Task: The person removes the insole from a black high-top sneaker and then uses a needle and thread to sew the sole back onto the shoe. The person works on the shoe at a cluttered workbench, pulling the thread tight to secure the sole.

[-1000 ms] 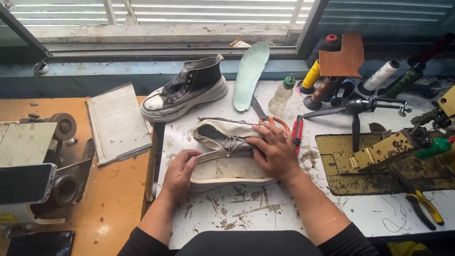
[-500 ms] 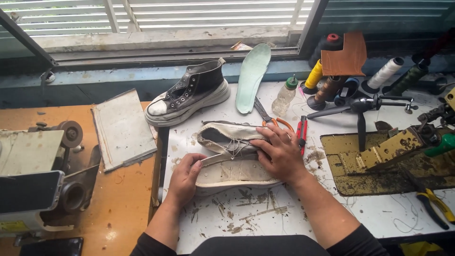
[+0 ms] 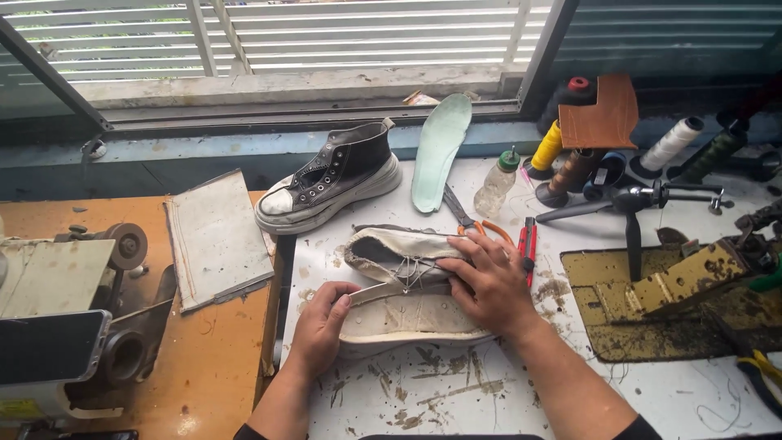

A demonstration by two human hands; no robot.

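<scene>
At the centre of the frame we see a worn, pale canvas shoe lying on its side on a stained white worktable, pinned there by two bare hands. The left hand curls around the shoe's lower left end, fingers closed on the sole edge. The right hand lies spread and flat over the shoe's right part, fingers pressing near the laces.

Containers are few here. We spot one small clear plastic bottle with a green cap, standing upright in the upper middle; we cannot tell what it holds. Just left of it lies a pale green insole, and farther left a black high-top shoe stands upright. Orange-handled scissors and a red tool rest just above the right hand. Thread spools cluster at upper right. A grey board lies at left, on an orange bench.
</scene>
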